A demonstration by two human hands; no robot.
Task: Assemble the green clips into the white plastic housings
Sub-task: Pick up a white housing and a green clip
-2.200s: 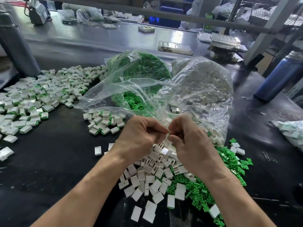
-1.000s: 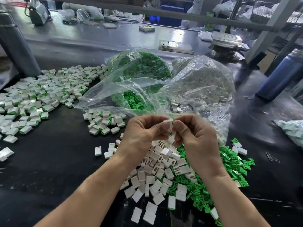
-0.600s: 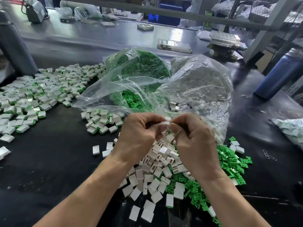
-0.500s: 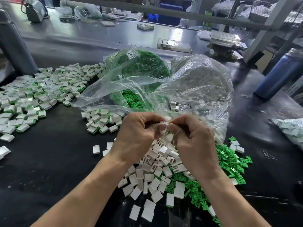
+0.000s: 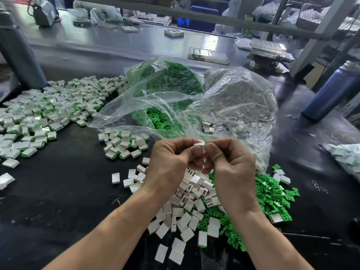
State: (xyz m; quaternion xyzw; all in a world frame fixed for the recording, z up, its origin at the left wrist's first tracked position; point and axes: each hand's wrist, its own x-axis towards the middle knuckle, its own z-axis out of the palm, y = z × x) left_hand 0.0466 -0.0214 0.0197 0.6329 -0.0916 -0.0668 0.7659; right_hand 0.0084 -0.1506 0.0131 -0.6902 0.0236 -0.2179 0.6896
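Observation:
My left hand (image 5: 171, 162) and my right hand (image 5: 231, 166) meet above the table, both pinching one small white housing (image 5: 199, 144) between thumbs and fingertips. Whether a green clip sits in it is hidden by my fingers. Below my hands lies a heap of loose white housings (image 5: 187, 207), and a heap of green clips (image 5: 272, 195) spreads to its right. A small pile of assembled housings with green ends (image 5: 122, 143) lies left of my hands. A much larger spread of assembled pieces (image 5: 48, 112) covers the far left.
Two clear plastic bags stand behind my hands, one of green clips (image 5: 167, 78) and one of white housings (image 5: 239, 98). A blue bottle (image 5: 335, 88) stands at the right, a grey post (image 5: 17, 49) at the left. Another bag of parts (image 5: 346, 156) lies at the right edge.
My hands stay together at the same spot, still pinching the white housing. The fingers have shifted slightly around it, and the view has moved a little.

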